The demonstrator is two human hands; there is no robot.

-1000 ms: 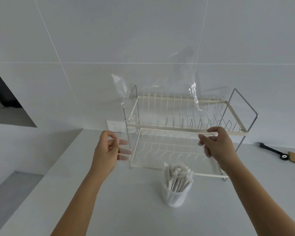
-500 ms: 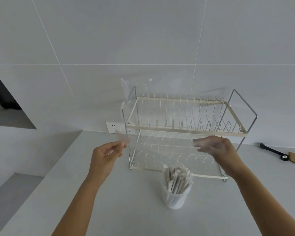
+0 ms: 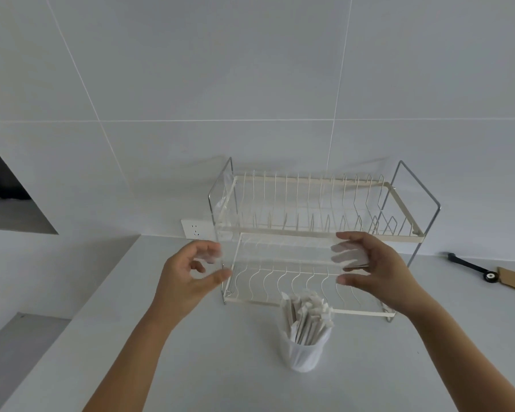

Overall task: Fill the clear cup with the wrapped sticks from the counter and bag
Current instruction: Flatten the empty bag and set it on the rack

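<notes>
Clear cup (image 3: 304, 352) upright on the counter's middle, packed with white wrapped sticks (image 3: 306, 316), clear bag (image 3: 280, 251) stretched above

Two bare forearms, no sleeves visible up to the frame's lower edge. Left hand (image 3: 188, 278) and right hand (image 3: 378, 272) ungloved, without rings, watch or bracelet. Short, unpainted nails on the thumbs.

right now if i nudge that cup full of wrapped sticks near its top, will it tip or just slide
Probably tip. The clear cup looks thin, likely light plastic, narrowing toward its base. The wrapped sticks rise well above its rim and lean to one side, so the weight sits high. A push low on its wall would more likely slide it across the smooth counter.
</notes>
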